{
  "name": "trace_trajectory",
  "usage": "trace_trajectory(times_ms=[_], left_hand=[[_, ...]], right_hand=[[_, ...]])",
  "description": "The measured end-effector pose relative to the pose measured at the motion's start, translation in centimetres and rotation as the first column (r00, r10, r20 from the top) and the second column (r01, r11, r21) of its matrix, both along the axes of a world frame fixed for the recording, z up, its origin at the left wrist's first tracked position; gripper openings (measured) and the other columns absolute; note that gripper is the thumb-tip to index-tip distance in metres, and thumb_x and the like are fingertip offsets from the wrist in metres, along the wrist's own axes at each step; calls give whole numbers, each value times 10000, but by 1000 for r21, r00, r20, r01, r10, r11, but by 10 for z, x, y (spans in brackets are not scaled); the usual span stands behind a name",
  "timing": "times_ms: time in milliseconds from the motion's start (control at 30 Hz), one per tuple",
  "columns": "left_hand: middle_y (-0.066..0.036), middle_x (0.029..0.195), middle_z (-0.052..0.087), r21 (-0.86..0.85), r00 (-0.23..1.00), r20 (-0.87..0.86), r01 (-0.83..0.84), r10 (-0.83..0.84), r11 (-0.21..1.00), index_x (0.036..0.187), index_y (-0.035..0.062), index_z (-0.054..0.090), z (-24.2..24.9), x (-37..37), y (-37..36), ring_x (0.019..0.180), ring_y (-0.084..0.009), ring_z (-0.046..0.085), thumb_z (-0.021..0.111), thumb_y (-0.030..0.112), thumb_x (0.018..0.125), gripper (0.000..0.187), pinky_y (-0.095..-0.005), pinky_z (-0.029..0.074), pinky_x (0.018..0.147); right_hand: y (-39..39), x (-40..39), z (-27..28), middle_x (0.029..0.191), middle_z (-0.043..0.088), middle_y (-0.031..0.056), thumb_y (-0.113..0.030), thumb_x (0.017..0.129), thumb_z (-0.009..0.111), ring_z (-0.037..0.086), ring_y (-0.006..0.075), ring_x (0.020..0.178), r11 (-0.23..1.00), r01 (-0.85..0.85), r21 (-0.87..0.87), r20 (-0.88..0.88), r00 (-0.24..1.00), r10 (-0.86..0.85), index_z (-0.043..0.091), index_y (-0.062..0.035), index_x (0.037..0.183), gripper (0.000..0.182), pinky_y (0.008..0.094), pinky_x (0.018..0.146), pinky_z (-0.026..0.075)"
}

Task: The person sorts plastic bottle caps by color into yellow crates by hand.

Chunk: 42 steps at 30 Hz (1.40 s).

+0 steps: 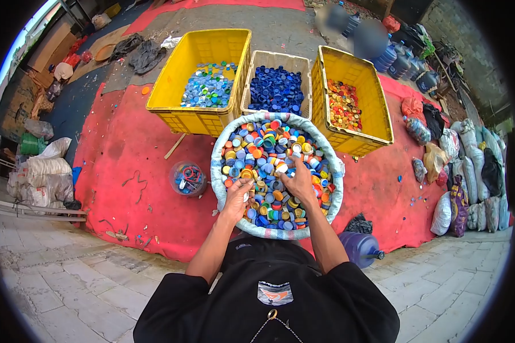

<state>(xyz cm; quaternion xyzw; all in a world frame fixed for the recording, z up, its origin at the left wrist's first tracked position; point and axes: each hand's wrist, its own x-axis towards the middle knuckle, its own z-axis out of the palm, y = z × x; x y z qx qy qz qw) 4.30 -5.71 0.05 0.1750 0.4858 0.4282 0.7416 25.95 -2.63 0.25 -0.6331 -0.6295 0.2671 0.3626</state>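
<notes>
A round sack-lined tub (pixel 216 171) with a pale blue and white rim stands in front of me, filled with mixed-colour bottle caps (pixel 277 197). My left hand (pixel 236 200) is at the left part of the pile, its fingers curled around a white bottle cap (pixel 246 196). Over the middle of the pile reaches my right hand (pixel 299 182), with thumb and forefinger apart and touching the caps. A white cap (pixel 281 167) lies by its fingertips. The undersides of its fingers are partly hidden.
Behind the tub stand a yellow crate (pixel 191 120) of light blue and green caps, a white crate (pixel 249 97) of dark blue caps and a yellow crate (pixel 355 140) of orange-red caps. A clear bucket (pixel 180 186) sits left; a large water bottle (pixel 357 250) lies right.
</notes>
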Motion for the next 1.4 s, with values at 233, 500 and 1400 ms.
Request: trace_trajectory(times_ms=[233, 500, 1400], left_hand=[[-54, 791, 606, 374, 570, -821, 508, 23, 776, 939, 50, 672, -8, 40, 50, 713, -187, 601, 733, 182, 797, 203, -317, 477, 598], [-184, 900, 606, 185, 95, -969, 889, 226, 419, 985, 88, 689, -15, 71, 99, 837, -383, 638, 618, 144, 816, 192, -480, 519, 691], [-166, 971, 633, 235, 258, -965, 806, 35, 543, 1116, 49, 645, 0, 64, 93, 914, -347, 631, 681, 156, 762, 372, -448, 516, 780]], right_hand=[[-55, 35, 9, 844, 595, 51, -262, 842, 606, 565, 126, 706, 952, -144, -270, -963, 34, -268, 559, -23, 1165, 405, 278, 638, 452], [-101, 38, -4, 1021, 612, 115, -305, 771, 610, 597, 209, 833, 954, -168, -249, -953, -133, -272, 537, -27, 1187, 506, 329, 677, 485], [-109, 27, -4, 1139, 589, 146, -151, 717, 580, 603, 238, 970, 932, -216, -290, -942, -111, -318, 501, -38, 1213, 515, 352, 779, 493]])
